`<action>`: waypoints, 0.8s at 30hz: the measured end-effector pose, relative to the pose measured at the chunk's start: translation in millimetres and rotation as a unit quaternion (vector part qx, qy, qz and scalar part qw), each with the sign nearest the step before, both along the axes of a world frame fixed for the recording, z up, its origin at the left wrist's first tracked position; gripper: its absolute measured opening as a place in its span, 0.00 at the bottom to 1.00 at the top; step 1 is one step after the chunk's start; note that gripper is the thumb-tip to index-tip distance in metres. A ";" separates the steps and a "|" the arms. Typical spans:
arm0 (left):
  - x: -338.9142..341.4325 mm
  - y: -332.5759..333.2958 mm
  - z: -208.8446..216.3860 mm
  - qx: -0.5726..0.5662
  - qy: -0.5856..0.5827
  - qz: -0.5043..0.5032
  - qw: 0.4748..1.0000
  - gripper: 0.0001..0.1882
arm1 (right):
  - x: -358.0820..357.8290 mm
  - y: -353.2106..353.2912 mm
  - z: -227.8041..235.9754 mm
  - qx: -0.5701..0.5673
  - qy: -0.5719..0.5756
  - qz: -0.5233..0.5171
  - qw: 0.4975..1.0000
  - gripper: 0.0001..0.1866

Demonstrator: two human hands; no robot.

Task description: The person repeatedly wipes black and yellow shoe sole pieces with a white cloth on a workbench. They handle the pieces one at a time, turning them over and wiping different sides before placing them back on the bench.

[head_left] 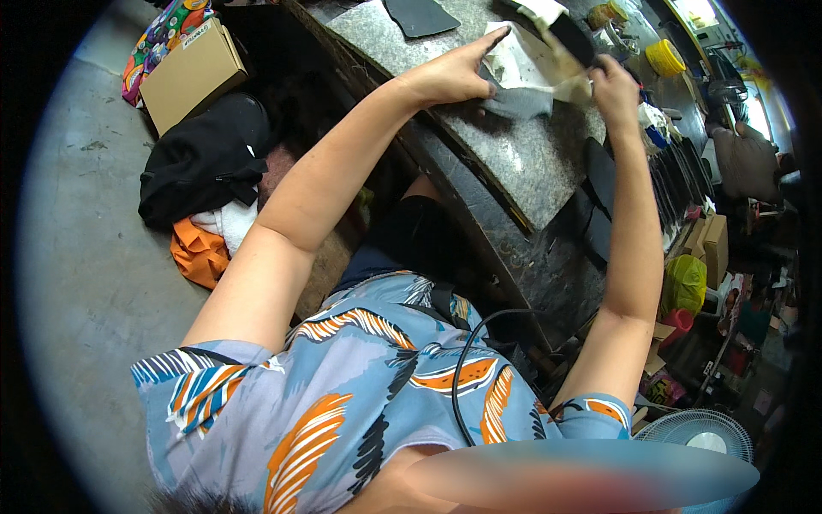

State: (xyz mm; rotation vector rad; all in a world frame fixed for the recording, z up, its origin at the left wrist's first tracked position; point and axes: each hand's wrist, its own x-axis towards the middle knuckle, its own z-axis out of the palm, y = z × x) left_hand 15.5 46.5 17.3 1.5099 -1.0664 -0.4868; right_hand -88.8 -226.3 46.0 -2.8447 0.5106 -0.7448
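My left hand (454,75) reaches over the speckled grey board (548,184), index finger and thumb spread wide. Its fingertips are at the edge of a white sheet-like piece (518,64) with a grey flap (521,104) below it. At the right side of the same piece, my right hand (615,86) is closed, its fingers curled in. Blur hides what they grip. Beside that hand is a dark rounded part (571,39) joined to or lying against pale material; I cannot tell which. A flat black piece (419,15) lies farther back on the board.
The board rests on a dark worktable (548,274). Right of it are a yellow tub (665,57), a row of dark flat pieces (679,176) and a yellow-green bag (685,284). A fan (698,435) stands lower right. Left are a cardboard box (193,77) and a black bag (205,158).
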 end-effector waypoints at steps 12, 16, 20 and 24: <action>-73.4 39.3 5.4 0.066 -0.035 -0.015 0.997 0.52 | 17.1 11.3 10.4 -0.041 -0.098 0.057 0.993 0.20; -86.4 54.9 22.6 0.221 -0.312 0.145 0.913 0.48 | 14.1 39.9 -7.1 0.151 0.037 0.159 0.975 0.48; -70.4 60.7 24.4 0.107 -0.425 0.230 0.869 0.37 | -40.3 86.7 -0.6 0.005 -0.076 0.164 0.984 0.31; -62.9 45.6 7.5 0.116 -0.380 0.146 0.906 0.21 | -97.5 146.8 -7.3 0.029 0.121 0.199 0.972 0.34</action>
